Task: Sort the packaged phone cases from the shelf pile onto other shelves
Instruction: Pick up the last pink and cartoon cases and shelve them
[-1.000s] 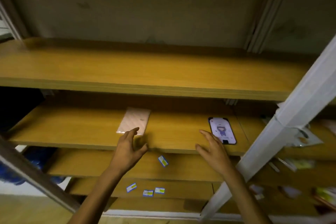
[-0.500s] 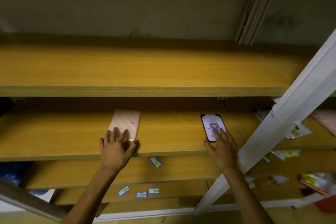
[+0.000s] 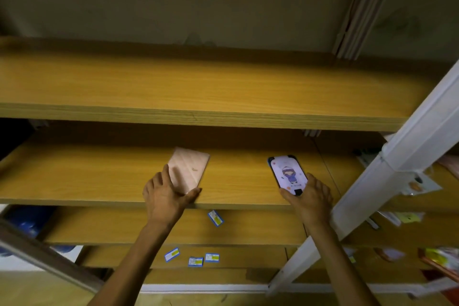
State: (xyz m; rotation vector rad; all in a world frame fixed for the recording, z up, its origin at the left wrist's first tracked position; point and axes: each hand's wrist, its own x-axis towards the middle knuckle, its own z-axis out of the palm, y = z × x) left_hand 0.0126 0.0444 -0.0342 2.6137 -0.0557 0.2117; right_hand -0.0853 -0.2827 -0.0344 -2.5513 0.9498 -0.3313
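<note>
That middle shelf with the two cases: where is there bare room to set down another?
Bare wood lies between the pink case and the cartoon case, and left of the pink case on the middle shelf. The top shelf shows nothing on it. Right of the white post it is crowded.
</note>
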